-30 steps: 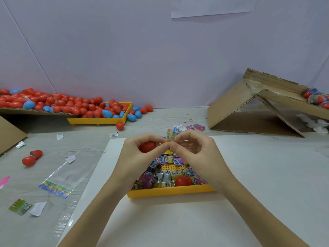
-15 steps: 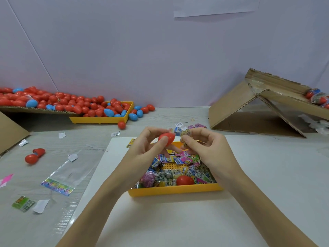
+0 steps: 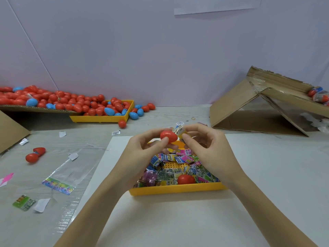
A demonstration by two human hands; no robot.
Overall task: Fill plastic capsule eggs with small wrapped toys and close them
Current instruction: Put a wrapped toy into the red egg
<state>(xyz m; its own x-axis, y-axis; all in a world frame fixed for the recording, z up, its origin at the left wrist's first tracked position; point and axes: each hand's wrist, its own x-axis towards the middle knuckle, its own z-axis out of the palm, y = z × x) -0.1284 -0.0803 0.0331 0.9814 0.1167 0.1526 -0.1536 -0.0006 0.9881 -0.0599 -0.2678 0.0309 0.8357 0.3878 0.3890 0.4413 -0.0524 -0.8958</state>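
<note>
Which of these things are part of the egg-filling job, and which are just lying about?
In use: red egg half in left hand; wrapped toy in right hand; yellow tray of toys.
Lying about: cardboard flap; paper scraps; rubber band.

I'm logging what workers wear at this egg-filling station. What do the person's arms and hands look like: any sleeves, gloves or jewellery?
The left hand and right hand are bare: no gloves, rings, watch or sleeves visible along either forearm in view.
</note>
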